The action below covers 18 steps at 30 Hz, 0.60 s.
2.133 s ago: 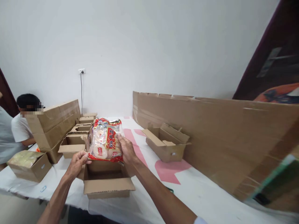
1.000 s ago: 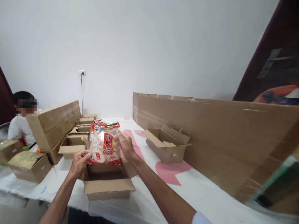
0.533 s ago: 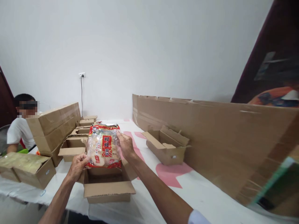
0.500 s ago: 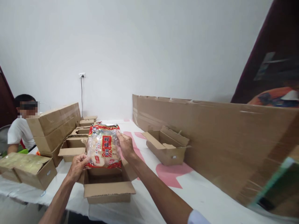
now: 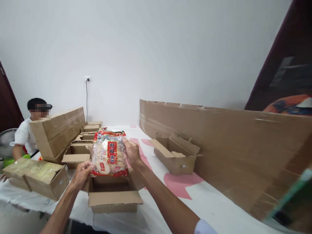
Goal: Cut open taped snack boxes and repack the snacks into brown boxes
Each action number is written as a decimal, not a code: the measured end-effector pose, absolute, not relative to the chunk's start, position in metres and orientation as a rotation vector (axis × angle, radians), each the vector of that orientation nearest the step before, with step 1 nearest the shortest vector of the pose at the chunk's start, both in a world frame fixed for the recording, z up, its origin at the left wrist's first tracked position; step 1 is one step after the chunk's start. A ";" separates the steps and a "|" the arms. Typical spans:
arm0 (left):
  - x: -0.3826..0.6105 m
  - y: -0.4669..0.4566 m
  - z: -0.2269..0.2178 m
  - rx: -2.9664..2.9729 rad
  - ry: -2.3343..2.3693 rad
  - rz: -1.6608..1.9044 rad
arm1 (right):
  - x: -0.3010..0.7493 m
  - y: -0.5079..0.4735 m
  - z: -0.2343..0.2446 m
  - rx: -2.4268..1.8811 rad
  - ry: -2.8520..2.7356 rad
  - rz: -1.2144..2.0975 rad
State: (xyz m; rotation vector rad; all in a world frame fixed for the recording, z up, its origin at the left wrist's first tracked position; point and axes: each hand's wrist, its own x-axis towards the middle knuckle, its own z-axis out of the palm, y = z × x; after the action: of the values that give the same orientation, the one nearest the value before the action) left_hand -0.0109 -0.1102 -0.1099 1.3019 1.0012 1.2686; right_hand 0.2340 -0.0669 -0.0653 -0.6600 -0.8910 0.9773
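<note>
Staying upright over open box point(image 5: 114, 199): cracker bag point(image 5: 109, 153).

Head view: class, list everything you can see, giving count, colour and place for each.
snack bag: one, red and clear, above the near open box
near open box: one, brown, table front
side open box: one, brown, right of hands
open boxes: several, brown, row behind left
closed carton: one, brown, far left
taped box: at least one, brown, near left
cardboard sheet: one, brown, standing right
table cover: one, white and pink, underneath
person: one, white shirt, far left
left hand: one, gripping bag's lower corner
right hand: one, gripping bag's right edge
</note>
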 end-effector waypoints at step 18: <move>-0.009 -0.111 -0.101 1.202 1.063 1.450 | 0.231 -0.092 -0.123 -0.662 -1.249 1.205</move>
State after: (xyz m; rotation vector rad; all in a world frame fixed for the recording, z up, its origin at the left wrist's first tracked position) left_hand -0.0090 -0.1106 -0.1014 1.2023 1.0630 1.4496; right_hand 0.2309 -0.0918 -0.1226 -0.6624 -1.2489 1.2046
